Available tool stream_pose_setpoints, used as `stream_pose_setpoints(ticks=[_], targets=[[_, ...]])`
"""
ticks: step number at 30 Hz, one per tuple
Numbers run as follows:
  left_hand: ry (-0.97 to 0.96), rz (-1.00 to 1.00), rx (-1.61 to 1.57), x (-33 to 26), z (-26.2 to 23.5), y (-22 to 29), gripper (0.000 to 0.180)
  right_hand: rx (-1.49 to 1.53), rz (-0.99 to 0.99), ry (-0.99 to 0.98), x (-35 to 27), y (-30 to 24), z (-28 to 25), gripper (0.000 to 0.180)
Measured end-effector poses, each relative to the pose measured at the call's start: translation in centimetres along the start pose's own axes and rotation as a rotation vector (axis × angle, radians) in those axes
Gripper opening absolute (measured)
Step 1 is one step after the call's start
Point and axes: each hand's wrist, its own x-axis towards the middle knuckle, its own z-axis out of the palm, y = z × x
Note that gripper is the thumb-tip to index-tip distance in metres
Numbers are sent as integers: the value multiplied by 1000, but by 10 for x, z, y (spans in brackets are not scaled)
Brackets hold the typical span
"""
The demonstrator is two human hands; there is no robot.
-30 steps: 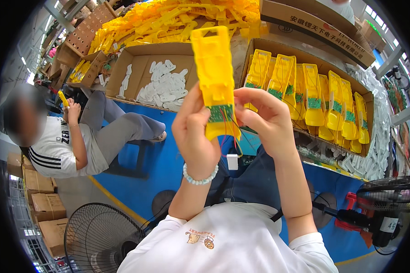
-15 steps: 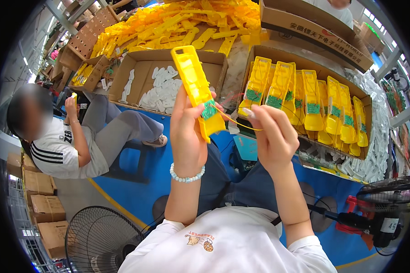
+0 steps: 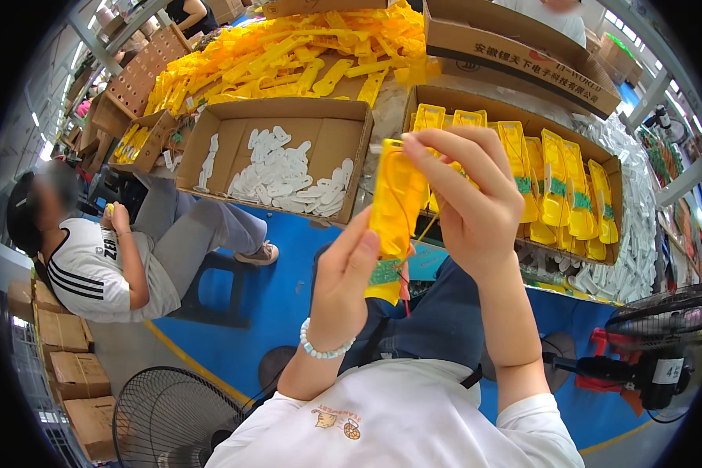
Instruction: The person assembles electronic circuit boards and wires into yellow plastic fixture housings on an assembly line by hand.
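Shell (image 3: 395,199) looks light and stiff, board (image 3: 384,272) fragile; I'd hold the edges. Left hand (image 3: 343,288) grips its side; right hand (image 3: 476,204) apparently pinches the top.

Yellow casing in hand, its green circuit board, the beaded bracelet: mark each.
Yellow casing (image 3: 394,209), head view: its visible middle.
Green circuit board (image 3: 384,272), head view: its exposed face.
Beaded bracelet (image 3: 324,354), head view: its lower beads.
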Motion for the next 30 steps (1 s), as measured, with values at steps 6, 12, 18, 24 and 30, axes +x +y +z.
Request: stream_pose_setpoints(ticks=[6,12,18,24,30], targets=[[-137,-32,-516,2,-4,-5,47,250,295,35,-4,-3,0,37],[-232,-33,-452,-16,5,4,52,268,179,125,-11,-3,17,17],[-53,92,-126,-5,-2,-18,42,821,712,-47,-31,-25,22,14],[11,77,-234,-5,-24,-41,38,1409,993,-188,-44,-24,16,28],[106,63,-304,-24,-32,-66,42,1258,1082,-119,-51,-41,68,33]])
